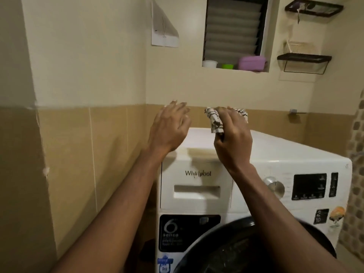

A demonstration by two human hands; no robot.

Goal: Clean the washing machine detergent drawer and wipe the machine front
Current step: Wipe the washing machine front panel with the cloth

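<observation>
**A:** White metal, that's the washing machine (285, 152), pushed into a corner. Beige tiles (110, 154) run along the lower wall, with cream paint above.

**B:** And higher up?

**A:** A window niche (272, 36) with a purple box (251, 63), a green cup (227, 66) and a white tub (209, 64) on its sill. There are dark wire shelves (304, 58) to the right and a sheet of paper (163, 34) to the left.

**B:** Where is the detergent drawer?

**A:** The detergent drawer (197, 192) is at the top left of the machine front, under the Whirlpool name, closed flush with the panel. A silver dial (275, 187) and a dark display (309, 186) sit to its right, and the dark round door (226, 243) is below.

**B:** The hands?

**A:** Both are raised over the machine's top, above the drawer and apart from it. The left hand (169, 131) has its fingers spread and holds nothing. The right hand (234, 142) is curled round a bunched cloth (215, 123), white with dark stripes, whose ends stick out past the fingers.

**B:** Does the cloth touch the machine?

**A:** I cannot tell.
</observation>
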